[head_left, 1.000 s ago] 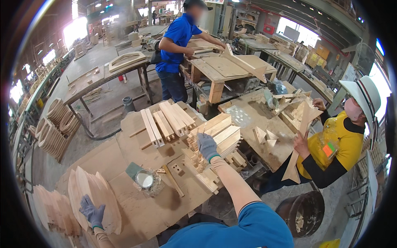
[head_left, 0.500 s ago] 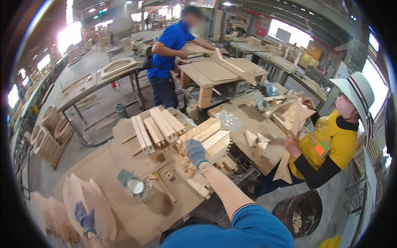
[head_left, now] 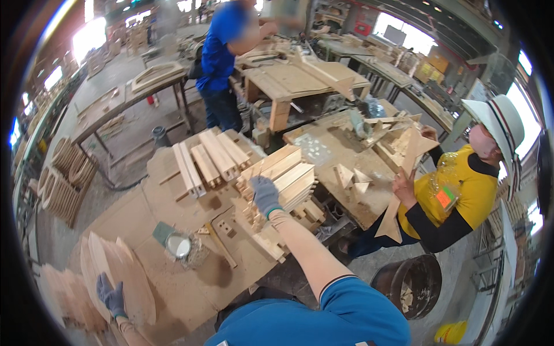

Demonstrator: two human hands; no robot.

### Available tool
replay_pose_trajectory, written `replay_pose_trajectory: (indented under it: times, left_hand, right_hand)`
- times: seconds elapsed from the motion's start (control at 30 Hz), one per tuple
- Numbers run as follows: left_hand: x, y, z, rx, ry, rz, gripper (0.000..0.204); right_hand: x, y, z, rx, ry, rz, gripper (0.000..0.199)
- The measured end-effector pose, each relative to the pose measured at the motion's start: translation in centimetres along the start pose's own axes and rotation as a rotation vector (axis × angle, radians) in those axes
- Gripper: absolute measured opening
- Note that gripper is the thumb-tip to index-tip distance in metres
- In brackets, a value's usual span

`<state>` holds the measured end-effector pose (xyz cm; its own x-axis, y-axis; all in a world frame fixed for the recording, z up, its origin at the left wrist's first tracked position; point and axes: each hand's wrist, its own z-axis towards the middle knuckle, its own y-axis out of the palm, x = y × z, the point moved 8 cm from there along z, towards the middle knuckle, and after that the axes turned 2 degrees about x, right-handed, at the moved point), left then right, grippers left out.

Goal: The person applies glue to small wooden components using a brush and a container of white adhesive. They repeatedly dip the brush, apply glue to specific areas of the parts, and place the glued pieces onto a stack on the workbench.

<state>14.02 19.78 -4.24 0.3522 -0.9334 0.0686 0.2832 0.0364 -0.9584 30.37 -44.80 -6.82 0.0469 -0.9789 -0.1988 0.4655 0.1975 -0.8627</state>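
Note:
My left hand (head_left: 111, 294), in a grey glove, lies with fingers spread against a stack of curved, pale wooden panels (head_left: 128, 274) at the lower left. My right hand (head_left: 265, 196), gloved the same way, is at the left end of a pile of wooden bars (head_left: 294, 183) in the middle of the bench. Its fingers look curled together, with thin peg-like ends beside the fingertips; what they grip is too small to make out. Left of that pile lie several grooved wooden bars (head_left: 202, 161). A round pot with white contents (head_left: 178, 246) and a hammer-like tool (head_left: 221, 245) rest nearer me.
Cardboard (head_left: 138, 219) covers the bench. At the right, a co-worker in yellow (head_left: 450, 187) holds a notched wooden piece (head_left: 404, 173). Another co-worker in blue (head_left: 216, 57) stands beyond, by a raised worktable (head_left: 283, 81). A dark drum (head_left: 407, 285) stands on the floor at the lower right.
The view has shifted slightly, so most things sit a little further left and higher. The co-worker in blue has raised the arms. Both my hands stay at the same stacks.

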Motion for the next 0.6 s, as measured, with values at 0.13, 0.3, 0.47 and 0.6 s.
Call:
replay_pose_trajectory:
  times: [0.13, 0.3, 0.47, 0.6]
  left_hand:
    - [0.9, -0.6, 0.0, -0.004, -0.006, 0.001, 0.077]
    - [0.7, -1.1, -0.5, -0.032, -0.082, 0.002, 0.076]
    - [1.7, -1.3, -0.3, -0.005, -0.046, -0.009, 0.076]
    - [1.4, -1.5, -0.6, -0.011, -0.063, -0.010, 0.074]
  right_hand:
    - [0.1, -0.1, 0.0, 0.008, 0.018, 0.045, 0.029]
    - [-0.7, -0.3, 0.2, 0.044, -0.022, 0.091, 0.030]
    - [0.2, 0.1, 0.0, 0.035, -0.029, 0.047, 0.028]
    - [-0.3, 0.3, 0.2, 0.039, -0.026, 0.068, 0.028]
